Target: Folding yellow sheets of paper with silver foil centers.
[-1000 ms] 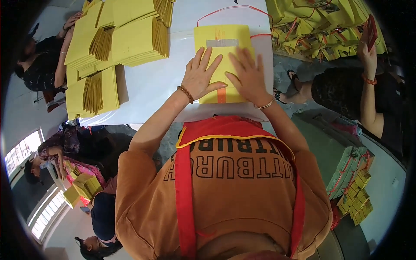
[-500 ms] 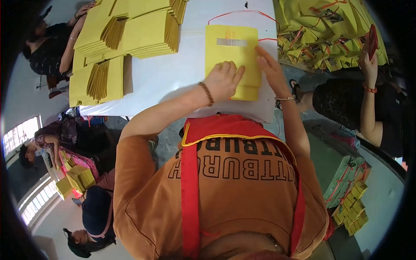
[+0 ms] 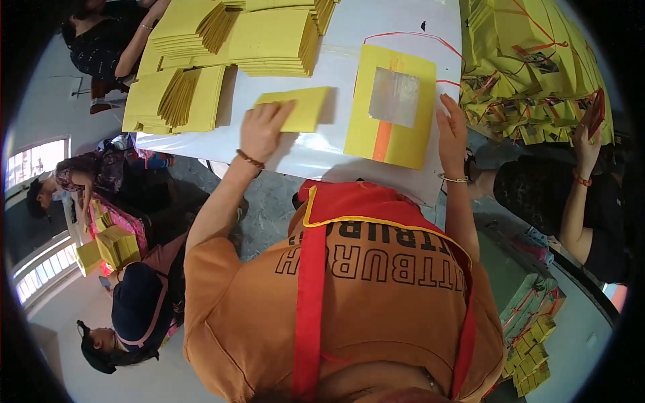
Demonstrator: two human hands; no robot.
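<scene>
My left hand [image 3: 261, 133] grips a folded yellow paper [image 3: 308, 111] near its left end, fingers over the top and the thumb hidden. It holds the paper at the front of the white table [image 3: 282, 151]. To the right lies a flat yellow sheet [image 3: 359, 134] with a silvery rectangle [image 3: 396, 97] in its middle and an orange stripe; whether more sheets lie under it I cannot tell. Beside that sheet's right edge my right hand [image 3: 452, 134] is open, fingers stretched, holding nothing. A red string [image 3: 430, 37] runs behind the sheet and out on both sides.
Stacks of folded yellow papers [image 3: 275, 37] fill the table's left and far left. Another heap of yellow papers with red strings [image 3: 531, 60] stands to the right. Co-workers sit at the left; another person's hand [image 3: 588, 144] holds a dark red object at the right.
My left hand has moved left, carrying a folded yellow paper off the pile. The sheet with the silvery rectangle now shows open. My right hand has come away from the paper's edge.
</scene>
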